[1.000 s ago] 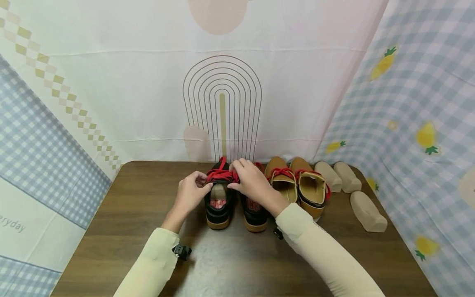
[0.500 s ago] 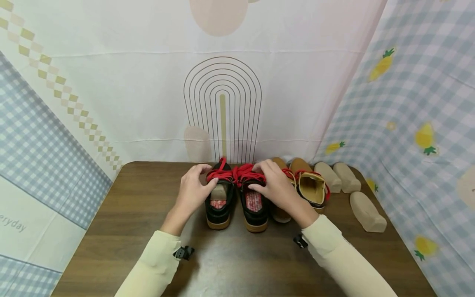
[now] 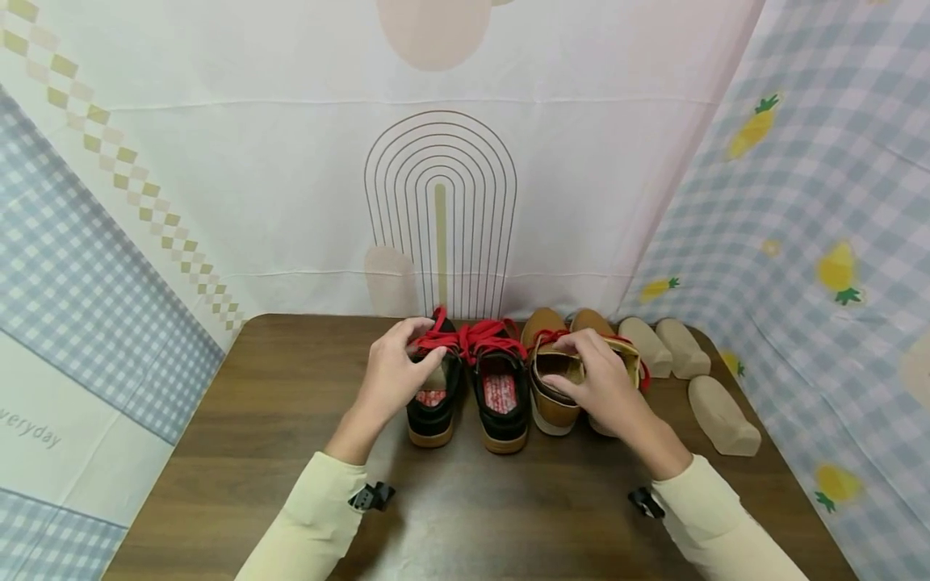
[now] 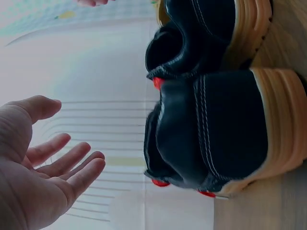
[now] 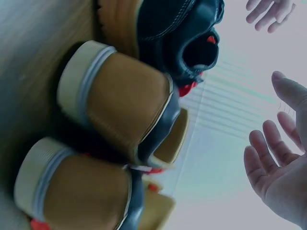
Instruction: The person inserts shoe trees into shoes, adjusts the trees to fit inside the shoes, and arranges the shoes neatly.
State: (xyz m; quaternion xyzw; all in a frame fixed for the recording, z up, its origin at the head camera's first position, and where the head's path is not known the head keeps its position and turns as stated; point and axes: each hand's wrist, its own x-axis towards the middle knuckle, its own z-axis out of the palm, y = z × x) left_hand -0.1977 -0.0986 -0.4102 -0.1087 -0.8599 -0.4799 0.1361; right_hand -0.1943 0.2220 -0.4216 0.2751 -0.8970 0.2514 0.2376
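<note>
Wood-grain desk (image 3: pixel 465 516) before a patterned cloth backdrop (image 3: pixel 291 177), black sneakers (image 3: pixel 501 391) and tan lace-up shoes (image 3: pixel 554 411) sit by its far edge, long axes and toes aimed clothward, left hand (image 3: pixel 392 375) above the black, right hand (image 3: pixel 606 383) the tan, both loose-fingered, gripping nothing.

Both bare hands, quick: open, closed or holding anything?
Left hand: open, empty, above a black red-laced shoe.
Right hand: open, empty, above tan red-laced shoes.

White printed backdrop (image 3: pixel 291 194), blue checked pineapple-print cloth (image 3: pixel 788 194), brown wooden tabletop (image 3: pixel 508 516)
</note>
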